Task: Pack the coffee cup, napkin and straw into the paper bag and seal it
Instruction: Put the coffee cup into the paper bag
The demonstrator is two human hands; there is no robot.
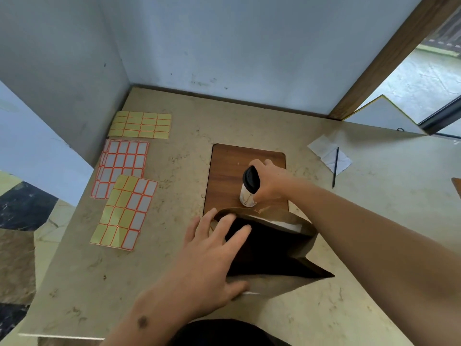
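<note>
A white coffee cup (247,196) with a black lid stands on a brown wooden board (229,171), just beyond the mouth of the paper bag (269,280). My right hand (272,181) is wrapped around the cup from the right. The brown bag stands open near the table's front, its inside dark. My left hand (214,250) holds the bag's left rim, fingers over the edge and thumb on the near side. A white napkin (324,151) lies at the far right with a thin black straw (335,168) across it.
Three sheets of orange-bordered stickers (124,211) lie on the left part of the beige table (174,158). Walls close the back and left. A wooden door frame (389,56) rises at the right rear.
</note>
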